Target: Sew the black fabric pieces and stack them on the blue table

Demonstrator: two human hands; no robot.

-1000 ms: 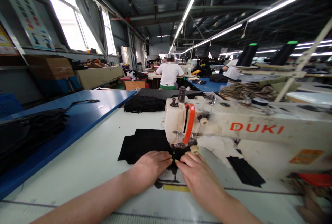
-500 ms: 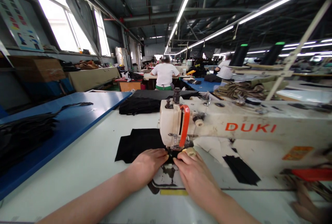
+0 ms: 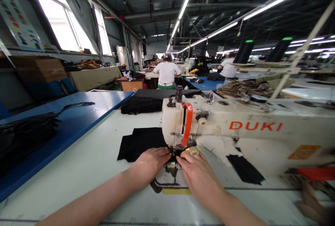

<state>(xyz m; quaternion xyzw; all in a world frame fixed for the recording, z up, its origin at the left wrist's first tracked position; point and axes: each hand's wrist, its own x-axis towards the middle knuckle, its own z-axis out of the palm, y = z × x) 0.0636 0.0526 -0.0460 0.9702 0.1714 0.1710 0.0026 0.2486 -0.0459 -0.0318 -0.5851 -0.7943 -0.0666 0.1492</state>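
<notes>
A black fabric piece (image 3: 141,142) lies under the head of a white sewing machine (image 3: 259,128) lettered DUKI, and part of it is hidden by the head. My left hand (image 3: 151,163) is closed on the fabric's near edge, left of the needle, fingers together. Just right of the needle, my right hand (image 3: 196,168) is closed on the same edge, its fingertips close to the presser foot (image 3: 173,151). Both thumbs point inward, with a small gap between the hands. An orange guard (image 3: 187,125) stands on the machine head above them.
Black strips (image 3: 246,168) lie under the machine arm. Behind the head is a stack of black cloth (image 3: 141,104). A blue table (image 3: 86,118) on the left bears more black pieces (image 3: 28,132). A person in white (image 3: 166,72) sits ahead with their back to me.
The view has shifted slightly. A little more of the metal plate shows in front of the fabric between my hands. Both hands keep their places beside the needle.
</notes>
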